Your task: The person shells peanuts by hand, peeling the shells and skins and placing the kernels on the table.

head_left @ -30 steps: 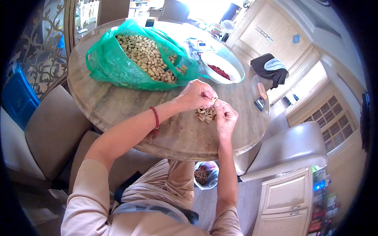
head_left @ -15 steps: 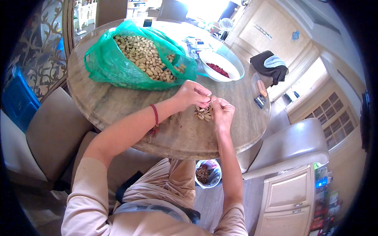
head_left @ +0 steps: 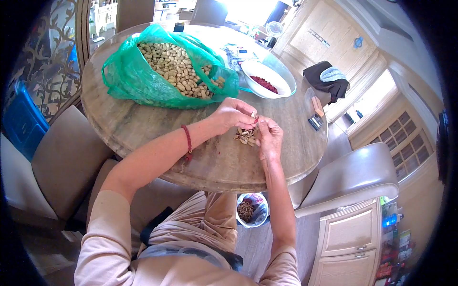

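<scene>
My left hand [head_left: 232, 116], with a red braided bracelet on its wrist, pinches a peanut [head_left: 255, 115] with its pale shell split and a reddish kernel showing. Fingers and thumb of my right hand [head_left: 270, 137] are closed on the same peanut from the other side. Just under both hands, a small pile of empty peanut shells [head_left: 246, 138] lies on the table. Beyond my left hand, a green plastic bag [head_left: 143, 88] lies open, full of unshelled peanuts [head_left: 174, 66]. A white bowl [head_left: 281, 88] holds red-skinned kernels [head_left: 263, 84].
The round stone-look table [head_left: 214, 169] ends close to my body. Below its edge stands a small bin [head_left: 260, 215] with shells in it. A dark box-like item [head_left: 315, 122] lies near the right rim. Chairs [head_left: 353, 171] stand on both sides.
The fingers of both hands have shifted slightly around the peanut, and its reddish kernel now shows more clearly. My right hand has tilted a little. The bag and bowl have stayed put.
</scene>
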Demonstrator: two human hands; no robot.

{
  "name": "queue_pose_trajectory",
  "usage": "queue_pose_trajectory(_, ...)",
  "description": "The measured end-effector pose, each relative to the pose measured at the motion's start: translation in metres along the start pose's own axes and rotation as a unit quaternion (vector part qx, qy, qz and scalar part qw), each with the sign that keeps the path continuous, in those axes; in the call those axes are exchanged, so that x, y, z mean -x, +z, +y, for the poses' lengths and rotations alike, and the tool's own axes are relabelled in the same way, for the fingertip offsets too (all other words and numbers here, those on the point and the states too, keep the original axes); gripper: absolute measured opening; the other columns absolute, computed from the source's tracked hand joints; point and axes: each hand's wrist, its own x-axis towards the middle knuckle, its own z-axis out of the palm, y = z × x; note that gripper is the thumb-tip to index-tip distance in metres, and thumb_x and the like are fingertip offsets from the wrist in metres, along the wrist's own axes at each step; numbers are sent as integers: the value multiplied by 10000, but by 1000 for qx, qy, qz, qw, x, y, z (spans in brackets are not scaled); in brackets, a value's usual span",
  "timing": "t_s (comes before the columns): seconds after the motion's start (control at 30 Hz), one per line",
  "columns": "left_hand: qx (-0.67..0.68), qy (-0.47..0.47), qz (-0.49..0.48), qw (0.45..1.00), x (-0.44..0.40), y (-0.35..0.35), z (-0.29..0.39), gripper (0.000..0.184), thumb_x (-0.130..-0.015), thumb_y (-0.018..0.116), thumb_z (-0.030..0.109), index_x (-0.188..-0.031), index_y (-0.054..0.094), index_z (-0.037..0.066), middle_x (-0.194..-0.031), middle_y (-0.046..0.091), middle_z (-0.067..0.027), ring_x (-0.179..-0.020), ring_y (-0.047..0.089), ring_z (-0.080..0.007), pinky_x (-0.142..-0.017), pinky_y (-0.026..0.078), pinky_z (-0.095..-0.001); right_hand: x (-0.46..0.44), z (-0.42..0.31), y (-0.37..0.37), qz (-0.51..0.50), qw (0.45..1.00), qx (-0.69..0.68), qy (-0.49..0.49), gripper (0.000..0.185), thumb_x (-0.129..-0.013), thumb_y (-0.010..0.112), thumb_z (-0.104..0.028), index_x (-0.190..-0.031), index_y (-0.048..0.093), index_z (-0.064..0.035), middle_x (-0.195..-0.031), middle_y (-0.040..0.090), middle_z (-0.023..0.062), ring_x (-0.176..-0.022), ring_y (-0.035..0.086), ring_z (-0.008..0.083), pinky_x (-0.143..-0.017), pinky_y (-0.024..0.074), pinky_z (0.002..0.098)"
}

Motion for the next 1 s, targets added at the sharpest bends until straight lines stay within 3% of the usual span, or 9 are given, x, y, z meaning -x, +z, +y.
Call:
queue_pose_trajectory(0.13,-43,52,35,997,-2,3,-6,226,-710,687,21,-904,605,-61,-802,638,-101,-706,624,-134,-635,531,-242,-1,5,-1,-38,993,-96,62,191,-920,469,-215,-870,551,-50,-614,451,-43,-429,297,15,-363,207,173)
queue_pose_trajectory(0.2,-256,192,73,945,-3,7,-5,164,-708,670,5,-857,625,-47,-785,644,-81,-691,613,-105,-611,518,-239,0,5,0,-77,976,-159,125,205,-944,401,-237,-902,502,-65,-669,459,-23,-471,332,36,-386,241,181)
queue_pose_trajectory(0.33,-342,268,98,895,2,16,-4,134,-707,639,-3,-841,639,-18,-758,646,-77,-650,613,-108,-586,504,-243,-2,2,2,-47,971,-180,147,204,-945,386,-223,-903,508,-65,-720,506,2,-542,411,60,-430,298,190)
queue_pose_trajectory(0.4,-450,391,80,799,2,17,-3,142,-709,616,1,-846,649,13,-751,637,-94,-623,613,-138,-575,493,-249,-6,8,-4,-92,950,-252,161,188,-938,395,-196,-946,514,-51,-776,545,14,-628,489,86,-489,377,200)
queue_pose_trajectory(0.5,-420,357,78,830,2,18,-3,142,-708,605,1,-839,654,26,-751,633,-102,-624,615,-168,-574,487,-256,-9,11,-9,-89,935,-295,178,177,-923,426,-163,-974,511,-16,-826,572,41,-683,549,112,-532,453,210)
queue_pose_trajectory(0.7,-429,343,90,831,1,17,0,128,-707,618,-2,-829,652,15,-761,641,-105,-635,623,-162,-580,493,-252,-9,9,-11,-118,918,-336,176,141,-877,489,-89,-975,535,2,-874,597,71,-764,594,152,-673,517,262)
queue_pose_trajectory(1.0,-420,337,103,836,4,18,3,118,-713,622,-8,-828,648,1,-775,651,-100,-670,635,-149,-605,502,-246,-7,3,-9,-85,916,-346,181,138,-846,514,-38,-970,535,20,-872,600,94,-797,605,170,-769,535,299)
